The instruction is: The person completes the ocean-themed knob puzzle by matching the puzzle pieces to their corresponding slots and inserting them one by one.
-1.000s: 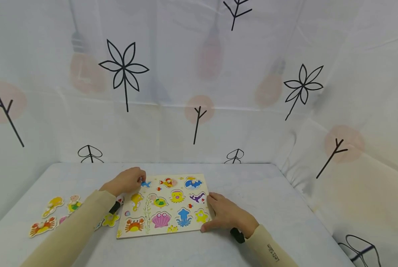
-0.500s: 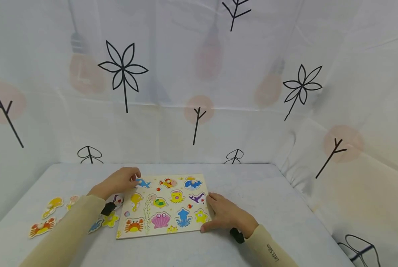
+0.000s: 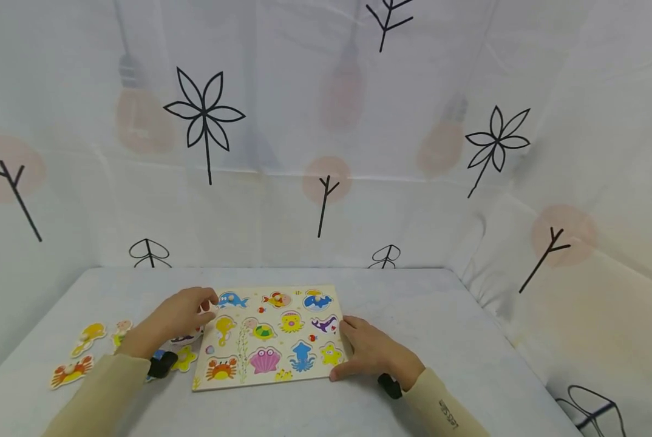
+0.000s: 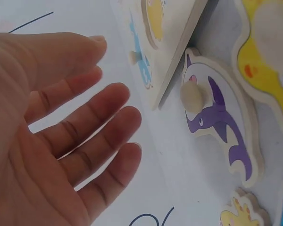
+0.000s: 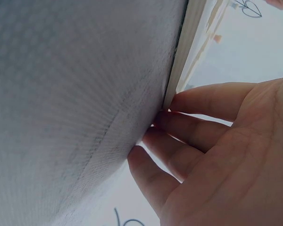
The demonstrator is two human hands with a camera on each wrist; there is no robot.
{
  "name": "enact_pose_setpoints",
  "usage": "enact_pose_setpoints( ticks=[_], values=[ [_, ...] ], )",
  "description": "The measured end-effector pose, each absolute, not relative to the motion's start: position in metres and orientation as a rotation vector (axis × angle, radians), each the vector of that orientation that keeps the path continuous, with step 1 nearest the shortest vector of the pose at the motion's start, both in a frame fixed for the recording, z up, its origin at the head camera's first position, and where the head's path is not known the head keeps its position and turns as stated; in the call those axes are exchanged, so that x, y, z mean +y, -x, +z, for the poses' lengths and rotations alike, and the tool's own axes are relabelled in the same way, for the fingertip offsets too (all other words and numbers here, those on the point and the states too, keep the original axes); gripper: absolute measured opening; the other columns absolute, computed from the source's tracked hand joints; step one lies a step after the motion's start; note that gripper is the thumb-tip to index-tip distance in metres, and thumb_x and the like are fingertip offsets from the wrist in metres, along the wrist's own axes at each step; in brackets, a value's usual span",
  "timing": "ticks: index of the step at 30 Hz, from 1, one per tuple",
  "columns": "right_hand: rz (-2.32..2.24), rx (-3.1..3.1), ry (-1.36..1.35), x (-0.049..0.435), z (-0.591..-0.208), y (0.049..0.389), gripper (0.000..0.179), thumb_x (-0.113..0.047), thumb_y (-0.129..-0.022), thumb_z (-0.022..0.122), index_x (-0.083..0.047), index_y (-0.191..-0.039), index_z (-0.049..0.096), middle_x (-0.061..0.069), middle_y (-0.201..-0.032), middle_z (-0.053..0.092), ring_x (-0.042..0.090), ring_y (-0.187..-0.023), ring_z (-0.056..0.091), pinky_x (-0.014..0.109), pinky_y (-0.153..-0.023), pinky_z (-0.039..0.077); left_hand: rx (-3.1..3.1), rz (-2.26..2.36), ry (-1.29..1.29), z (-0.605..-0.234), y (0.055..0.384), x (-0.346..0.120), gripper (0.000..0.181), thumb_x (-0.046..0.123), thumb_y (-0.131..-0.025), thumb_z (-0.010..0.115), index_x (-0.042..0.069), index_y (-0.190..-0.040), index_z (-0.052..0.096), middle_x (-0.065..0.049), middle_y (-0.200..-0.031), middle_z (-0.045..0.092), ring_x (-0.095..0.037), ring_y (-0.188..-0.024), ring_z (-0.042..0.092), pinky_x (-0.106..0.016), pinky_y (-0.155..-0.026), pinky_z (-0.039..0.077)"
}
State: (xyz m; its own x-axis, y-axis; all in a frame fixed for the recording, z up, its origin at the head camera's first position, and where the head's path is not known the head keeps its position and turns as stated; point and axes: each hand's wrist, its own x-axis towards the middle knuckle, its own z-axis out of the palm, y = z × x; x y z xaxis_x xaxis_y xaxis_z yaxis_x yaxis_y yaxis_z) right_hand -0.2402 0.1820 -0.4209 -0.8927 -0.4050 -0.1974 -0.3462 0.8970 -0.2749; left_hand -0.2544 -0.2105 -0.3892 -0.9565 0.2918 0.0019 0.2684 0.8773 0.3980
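Note:
A wooden knob puzzle board (image 3: 283, 337) with sea-animal pictures lies flat on the table. Its back row holds a blue shark piece (image 3: 230, 299), a red-and-yellow fish piece (image 3: 275, 299) and a blue whale piece (image 3: 317, 300), all knobbed. My left hand (image 3: 175, 317) hovers by the board's back left edge, fingers spread and holding nothing in the left wrist view. Below it lies a loose purple dolphin piece (image 4: 219, 115) with a round knob. My right hand (image 3: 377, 352) rests against the board's right edge, fingertips touching its side (image 5: 184, 56), thumb at the front corner.
Left of the board lie more loose pieces: a crab (image 3: 71, 371), a yellow seahorse (image 3: 88, 338), a turtle (image 3: 122, 331) partly behind the left arm, and a yellow starfish (image 3: 184, 359). A patterned white cloth (image 3: 282, 121) hangs behind the table.
My left hand has left the blue shark piece, which stays in the board, and has drawn back left and nearer. My right hand stays at the board's right edge.

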Motion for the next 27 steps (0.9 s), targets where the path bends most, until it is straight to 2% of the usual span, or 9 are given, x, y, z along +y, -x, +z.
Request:
enact_pose_setpoints(
  ticks=[6, 13, 27],
  values=[
    [-0.350, 2.803, 0.537, 0.184, -0.423, 0.240, 0.117, -0.075, -0.056, 0.072, -0.010, -0.147, 0.036, 0.008, -0.152, 0.030, 0.029, -0.138, 0.031, 0.049, -0.108, 0.029, 3.016, 0.521, -0.355, -0.394, 0.242, -0.210, 0.022, 0.018, -0.085, 0.070, 0.011, -0.104, 0.060, -0.003, -0.091, 0.055, -0.020, -0.077, 0.049, -0.039, -0.069, 0.045],
    [-0.338, 2.817, 0.540, 0.186, -0.423, 0.240, 0.117, -0.075, -0.057, 0.072, -0.010, -0.147, 0.036, 0.008, -0.152, 0.031, 0.029, -0.137, 0.031, 0.049, -0.108, 0.029, 2.983, 0.498, -0.223, -0.397, 0.235, -0.212, 0.024, 0.017, -0.083, 0.070, 0.009, -0.104, 0.061, -0.004, -0.084, 0.051, -0.020, -0.073, 0.047, -0.036, -0.065, 0.043],
    [-0.348, 2.805, 0.524, 0.182, -0.423, 0.239, 0.117, -0.075, -0.057, 0.072, -0.011, -0.147, 0.035, 0.006, -0.153, 0.030, 0.027, -0.138, 0.030, 0.048, -0.108, 0.029, 2.932, 0.513, -0.211, -0.404, 0.235, -0.223, 0.014, 0.013, -0.082, 0.070, 0.012, -0.091, 0.060, -0.004, -0.076, 0.048, -0.019, -0.067, 0.046, -0.033, -0.060, 0.038]
  ],
)
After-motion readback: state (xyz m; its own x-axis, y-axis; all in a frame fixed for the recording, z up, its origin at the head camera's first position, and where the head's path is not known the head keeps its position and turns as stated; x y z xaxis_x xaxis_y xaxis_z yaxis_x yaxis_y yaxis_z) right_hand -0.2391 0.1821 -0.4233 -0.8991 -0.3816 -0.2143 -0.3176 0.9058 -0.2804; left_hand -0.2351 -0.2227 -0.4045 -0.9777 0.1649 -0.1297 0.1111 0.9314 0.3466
